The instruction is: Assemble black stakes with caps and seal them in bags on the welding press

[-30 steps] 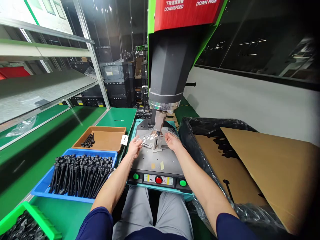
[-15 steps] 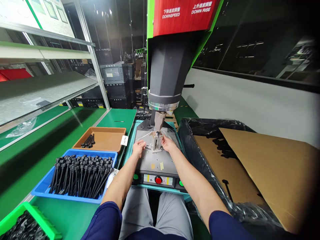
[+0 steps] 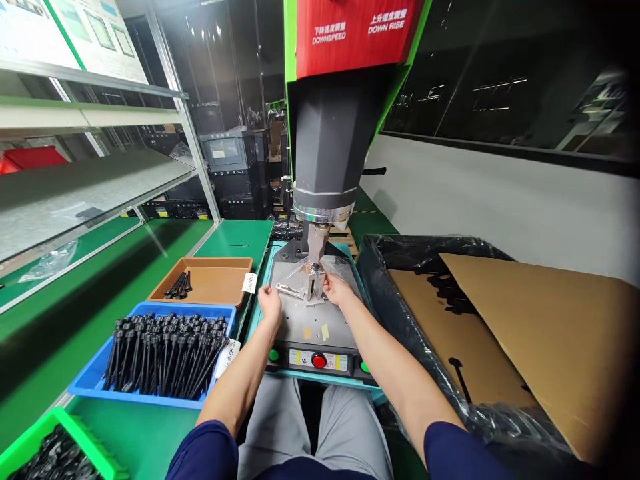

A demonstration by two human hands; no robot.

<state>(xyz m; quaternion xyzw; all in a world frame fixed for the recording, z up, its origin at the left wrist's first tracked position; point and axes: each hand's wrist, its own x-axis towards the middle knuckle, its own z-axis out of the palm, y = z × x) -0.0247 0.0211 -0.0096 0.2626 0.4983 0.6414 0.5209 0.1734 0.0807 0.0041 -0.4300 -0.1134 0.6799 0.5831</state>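
On the press's metal base plate (image 3: pixel 295 327) stands a small upright metal fixture (image 3: pixel 315 285), directly under the press's welding horn (image 3: pixel 317 243). A flat metal bar (image 3: pixel 290 291) sticks out leftward from the fixture, low over the plate. My left hand (image 3: pixel 271 305) is closed by the bar's outer end; whatever its curled fingers hold is hidden. At the fixture's right side, my right hand (image 3: pixel 337 289) has its fingertips pinched together against the block. I cannot make out what lies between them. A small dark piece (image 3: pixel 315 267) shows at the fixture's top.
To the left are a blue tray (image 3: pixel 150 400) of black stemmed parts, a brown tray (image 3: pixel 220 267) with several more, and a green bin (image 3: pixel 85 433). A plastic-lined box (image 3: pixel 380 267) with cardboard stands right. Red and green buttons (image 3: pixel 319 361) line the press front.
My left hand has drawn back to the left, away from the fixture, and the metal bar now extends out on that side. My right hand stays at the fixture's right side.
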